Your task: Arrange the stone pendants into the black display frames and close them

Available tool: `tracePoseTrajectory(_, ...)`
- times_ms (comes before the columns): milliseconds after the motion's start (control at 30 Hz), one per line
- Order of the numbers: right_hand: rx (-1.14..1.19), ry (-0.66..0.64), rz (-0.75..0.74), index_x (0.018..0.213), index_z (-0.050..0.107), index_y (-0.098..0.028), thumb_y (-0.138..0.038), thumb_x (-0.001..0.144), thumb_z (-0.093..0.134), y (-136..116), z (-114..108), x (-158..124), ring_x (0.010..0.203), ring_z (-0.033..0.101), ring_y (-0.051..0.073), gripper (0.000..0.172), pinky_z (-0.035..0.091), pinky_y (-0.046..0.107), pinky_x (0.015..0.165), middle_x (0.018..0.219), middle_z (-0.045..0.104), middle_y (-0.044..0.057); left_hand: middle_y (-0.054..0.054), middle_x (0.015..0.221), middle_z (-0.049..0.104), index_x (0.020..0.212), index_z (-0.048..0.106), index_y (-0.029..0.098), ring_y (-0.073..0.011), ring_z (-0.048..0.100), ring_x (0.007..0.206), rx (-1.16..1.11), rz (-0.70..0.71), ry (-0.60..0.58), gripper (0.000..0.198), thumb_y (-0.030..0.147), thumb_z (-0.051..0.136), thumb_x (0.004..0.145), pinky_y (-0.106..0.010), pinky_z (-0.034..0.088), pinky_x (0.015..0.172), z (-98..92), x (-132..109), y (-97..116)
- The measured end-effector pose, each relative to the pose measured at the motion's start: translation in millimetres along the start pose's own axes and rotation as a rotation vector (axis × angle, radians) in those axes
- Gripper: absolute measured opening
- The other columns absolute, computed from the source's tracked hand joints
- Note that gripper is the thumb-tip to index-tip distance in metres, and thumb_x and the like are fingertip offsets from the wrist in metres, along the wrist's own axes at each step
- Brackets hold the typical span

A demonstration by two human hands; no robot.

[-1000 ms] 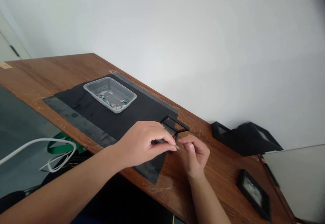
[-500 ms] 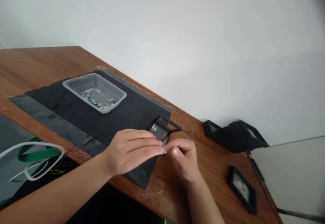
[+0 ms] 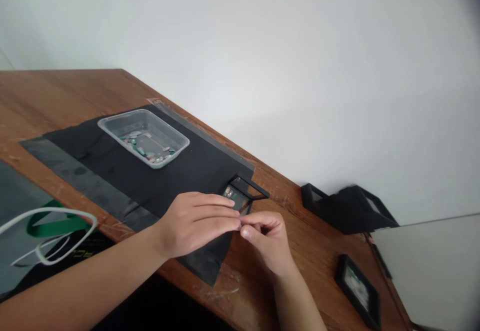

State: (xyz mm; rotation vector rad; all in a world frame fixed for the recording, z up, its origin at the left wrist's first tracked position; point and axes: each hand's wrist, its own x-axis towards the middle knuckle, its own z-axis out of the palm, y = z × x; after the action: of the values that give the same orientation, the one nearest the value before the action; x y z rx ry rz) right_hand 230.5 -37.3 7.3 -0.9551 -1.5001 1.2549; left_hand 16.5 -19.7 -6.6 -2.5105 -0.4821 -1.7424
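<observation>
Your left hand (image 3: 200,223) comes in from the left, palm down, its fingers lying side by side and stretched toward the right. Your right hand (image 3: 267,238) meets it at the fingertips, index finger bent above the thumb and the two tips close together. Whether either hand pinches anything, you cannot tell from this view (the meeting point is too small and partly covered).

Just beyond the fingertips, the hinged black frame (image 3: 242,202) stands open at the right end of the black mat (image 3: 195,168), partly hidden behind your left hand; a few tiny pale and greenish pieces show inside it. Well to the left, on the mat, sits the clear plastic tub (image 3: 179,153), holding small stone-like pieces (image 3: 141,150), white, green and pinkish, mostly along its near side.

On the wooden table (image 3: 63,93), to your right, lies a black picture frame (image 3: 358,288) with a pale insert. Dark box-like objects (image 3: 348,208) rest against the wall. At lower left, you have a white cable (image 3: 56,210) and a green strap (image 3: 56,227).
</observation>
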Motion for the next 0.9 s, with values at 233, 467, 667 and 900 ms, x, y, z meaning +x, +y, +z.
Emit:
tracePoseTrajectory(233,0.0,0.024,-0.018,0.084,0.085,-0.03,-0.027,0.073,0.087,3.1,4.8,0.5,0.046,0.023,0.005,0.012,0.023,0.021,0.045,0.046,0.031,-0.01,-0.004,0.1,0.081,0.101,0.074,0.013,-0.0161,0.077,0.089,-0.029,-0.029,0.027,0.013,0.01,0.074,0.088,-0.028,0.061,0.082,1.6,-0.4,-4.2)
tracePoseTrajectory(467,-0.062,0.093,-0.013,0.083,0.084,-0.027,-0.028,0.076,0.084,4.0,8.1,1.3,0.046,0.025,0.005,0.007,0.025,0.021,0.046,0.046,0.033,-0.009,-0.002,0.097,0.081,0.099,0.073,0.015,-0.0144,0.076,0.081,0.01,-0.052,0.03,0.009,0.014,0.073,0.09,-0.026,0.06,0.074,2.4,2.3,-5.8)
tracePoseTrajectory(667,-0.058,0.096,0.076,0.083,0.083,-0.023,-0.039,0.076,0.084,5.5,8.9,2.8,0.047,0.024,0.006,0.018,0.023,0.022,0.046,0.047,0.031,-0.009,-0.003,0.094,0.081,0.107,0.071,0.017,-0.0144,0.077,0.077,-0.024,-0.153,0.034,0.017,0.02,0.074,0.091,-0.026,0.062,0.074,7.2,2.5,-9.1)
tracePoseTrajectory(900,0.013,0.087,0.199,0.077,0.08,-0.02,-0.047,0.076,0.084,7.8,8.0,3.1,0.047,0.022,0.006,0.027,0.017,0.022,0.044,0.048,0.034,-0.008,-0.007,0.099,0.08,0.106,0.072,0.016,-0.0163,0.075,0.084,-0.097,-0.181,0.039,0.016,0.017,0.074,0.09,-0.029,0.063,0.078,8.9,4.4,-8.9)
